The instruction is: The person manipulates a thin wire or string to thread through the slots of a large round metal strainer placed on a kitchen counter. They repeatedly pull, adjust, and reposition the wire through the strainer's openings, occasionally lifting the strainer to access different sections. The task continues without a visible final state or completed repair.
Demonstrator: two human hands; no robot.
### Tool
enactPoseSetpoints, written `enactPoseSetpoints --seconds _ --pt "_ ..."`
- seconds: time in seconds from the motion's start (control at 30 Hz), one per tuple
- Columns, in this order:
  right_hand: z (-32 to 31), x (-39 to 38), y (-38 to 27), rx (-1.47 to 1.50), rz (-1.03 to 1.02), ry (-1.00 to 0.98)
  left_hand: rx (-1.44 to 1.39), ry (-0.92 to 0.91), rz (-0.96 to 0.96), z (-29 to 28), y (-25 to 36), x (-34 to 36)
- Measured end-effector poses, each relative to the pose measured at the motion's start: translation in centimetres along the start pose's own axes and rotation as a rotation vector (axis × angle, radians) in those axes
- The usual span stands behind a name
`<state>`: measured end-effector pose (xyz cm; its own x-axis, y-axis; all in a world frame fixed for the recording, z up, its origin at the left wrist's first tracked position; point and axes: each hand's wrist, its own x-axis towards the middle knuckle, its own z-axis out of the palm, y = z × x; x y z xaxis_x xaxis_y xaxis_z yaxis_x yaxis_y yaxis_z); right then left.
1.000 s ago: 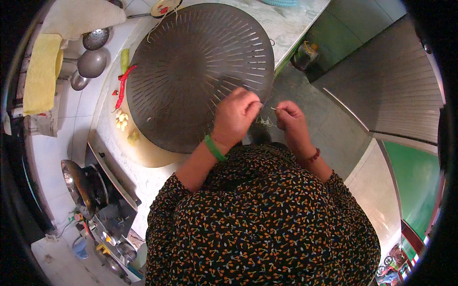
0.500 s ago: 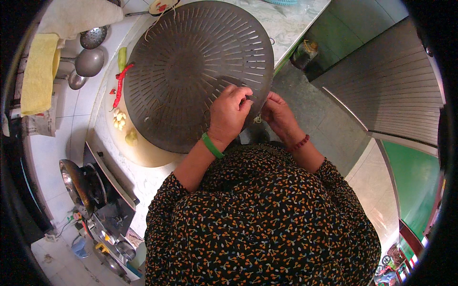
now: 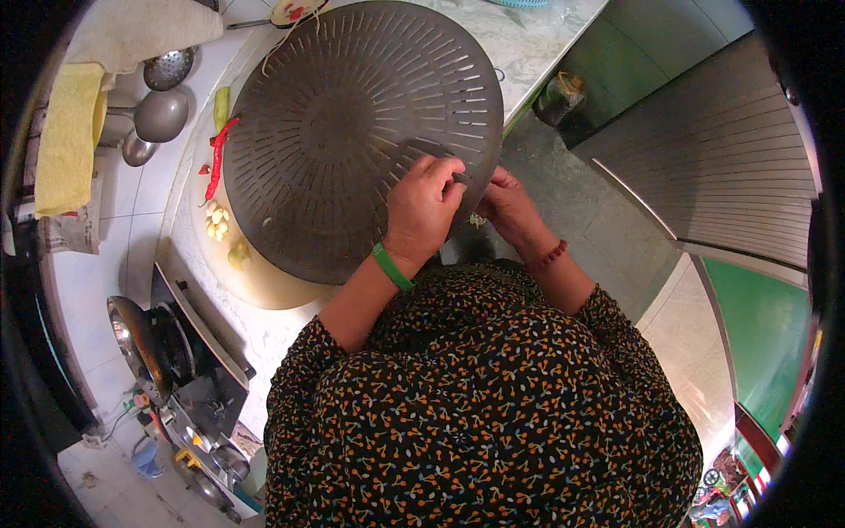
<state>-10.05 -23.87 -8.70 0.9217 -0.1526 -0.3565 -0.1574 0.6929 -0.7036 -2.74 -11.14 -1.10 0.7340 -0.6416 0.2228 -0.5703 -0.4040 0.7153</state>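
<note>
My left hand [image 3: 427, 201], with a green band at the wrist, rests over the right lower part of a large dark slotted round disc [image 3: 343, 114], fingers pinched on something I cannot make out. My right hand [image 3: 510, 213], with a beaded bracelet, is curled at the disc's right rim, its fingertips partly hidden. Pale thin strands [image 3: 476, 219] hang just below the rim between my hands. The disc lies over a pale round board [image 3: 282, 295]. Beside it are red chilies [image 3: 220, 154], a green pepper [image 3: 221, 107], garlic cloves [image 3: 216, 220] and a yellowish lump [image 3: 238, 255].
Hanging ladles [image 3: 161, 115], a yellow towel [image 3: 69, 136] and a stove with a pan [image 3: 141, 343] are on the left. A jar [image 3: 561, 99] stands at the back right beside a ribbed metallic panel [image 3: 687, 141]. A blue basket [image 3: 519, 3] is at the top.
My right hand has moved left and up against the disc's rim, partly behind it, taking the pale strands along. My left hand has shifted slightly left. The disc appears slightly shifted up and left.
</note>
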Motion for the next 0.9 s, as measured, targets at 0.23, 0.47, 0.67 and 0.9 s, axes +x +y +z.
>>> enactPoseSetpoints --seconds 0.23,0.47,0.67,0.9 --pt "-1.2 0.0 -0.4 -0.207 -0.048 -0.052 -0.017 -0.002 0.001 -0.1 0.0 0.0" --pt "-1.0 0.0 -0.3 -0.241 -0.133 -0.019 -0.006 -0.041 -0.028 -0.1 0.0 -0.1" --pt "-0.2 -0.4 -0.7 -0.22 -0.137 0.016 0.016 -0.04 -0.031 -0.2 0.0 -0.2" --pt "-0.4 0.0 -0.1 -0.039 -0.049 -0.025 0.026 -0.008 0.0 0.0 -0.2 -0.2"
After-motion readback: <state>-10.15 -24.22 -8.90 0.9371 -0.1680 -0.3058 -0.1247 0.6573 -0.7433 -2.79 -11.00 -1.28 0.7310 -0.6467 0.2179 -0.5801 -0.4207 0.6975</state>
